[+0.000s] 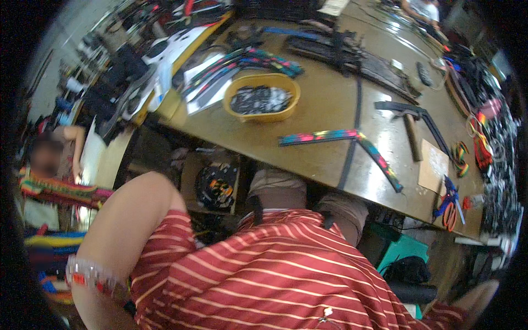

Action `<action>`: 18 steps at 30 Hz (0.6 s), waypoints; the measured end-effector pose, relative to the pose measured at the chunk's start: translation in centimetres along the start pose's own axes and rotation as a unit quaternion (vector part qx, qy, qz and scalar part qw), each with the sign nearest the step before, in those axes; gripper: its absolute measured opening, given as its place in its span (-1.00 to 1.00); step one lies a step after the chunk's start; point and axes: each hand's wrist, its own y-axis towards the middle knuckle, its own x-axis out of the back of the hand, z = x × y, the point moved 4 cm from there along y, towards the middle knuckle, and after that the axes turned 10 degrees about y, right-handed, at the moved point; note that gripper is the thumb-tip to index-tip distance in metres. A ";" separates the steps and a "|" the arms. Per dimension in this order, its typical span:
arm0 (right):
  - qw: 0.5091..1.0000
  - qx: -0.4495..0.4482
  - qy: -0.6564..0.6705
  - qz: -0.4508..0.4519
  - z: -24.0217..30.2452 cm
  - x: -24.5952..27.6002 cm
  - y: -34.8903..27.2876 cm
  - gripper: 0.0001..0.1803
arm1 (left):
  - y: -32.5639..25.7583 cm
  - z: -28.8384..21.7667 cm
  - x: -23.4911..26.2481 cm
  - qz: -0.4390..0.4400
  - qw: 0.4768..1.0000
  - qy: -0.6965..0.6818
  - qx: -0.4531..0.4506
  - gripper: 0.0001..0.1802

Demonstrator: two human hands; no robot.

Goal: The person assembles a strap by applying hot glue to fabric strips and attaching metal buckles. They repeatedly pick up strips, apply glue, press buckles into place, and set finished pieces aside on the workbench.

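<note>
My bent left arm crosses the lower left, a clear banded bracelet or watch at its wrist. Past that band, part of my left hand (100,309) shows, but its fingers are hidden. At the lower right only a blurred bit of my right arm comes out of the red striped sleeve; the right hand itself is out of sight. A patterned strap (322,136) in pink, green and black lies bent on the table before me. Beyond it stands a yellow basin (264,116) of small black and silvery pieces. To the right lie a hammer (412,137) and a black strap (434,129).
More patterned straps (220,69) lie behind the basin. Orange-handled scissors (449,215), a blue-handled tool (450,190) and a tan card (433,166) sit near the table's right corner. Dark heaped items line the right edge. Another person (41,187) is at the left.
</note>
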 end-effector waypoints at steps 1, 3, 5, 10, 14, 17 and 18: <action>0.998 -0.022 0.066 0.003 -1.0 -3.2 0.7 -0.53 | -0.2 -0.5 -0.3 -0.015 1.000 0.013 0.002 -0.75; 0.983 -0.075 0.168 0.017 -3.6 -10.6 2.7 -0.53 | -0.7 -1.6 0.1 -0.039 0.999 0.032 -0.001 -0.74; 0.966 -0.120 0.225 0.038 -6.9 -17.3 5.1 -0.53 | -1.3 -2.3 1.6 -0.058 0.997 0.050 -0.018 -0.72; 0.938 -0.196 0.272 0.091 -12.5 -26.3 8.4 -0.52 | -5.6 -2.3 8.9 0.005 0.986 0.004 -0.168 -0.69; 0.921 -0.221 0.306 0.096 -11.9 -27.2 7.3 -0.51 | -9.3 0.0 13.8 -0.166 0.950 0.034 -0.262 -0.70; 0.910 -0.234 0.331 0.087 -10.5 -26.5 6.0 -0.51 | -11.5 3.0 16.9 -0.318 0.918 -0.016 -0.236 -0.52; 0.907 -0.239 0.336 0.085 -10.0 -26.1 5.4 -0.51 | -12.2 3.9 17.8 -0.338 0.912 -0.032 -0.231 -0.52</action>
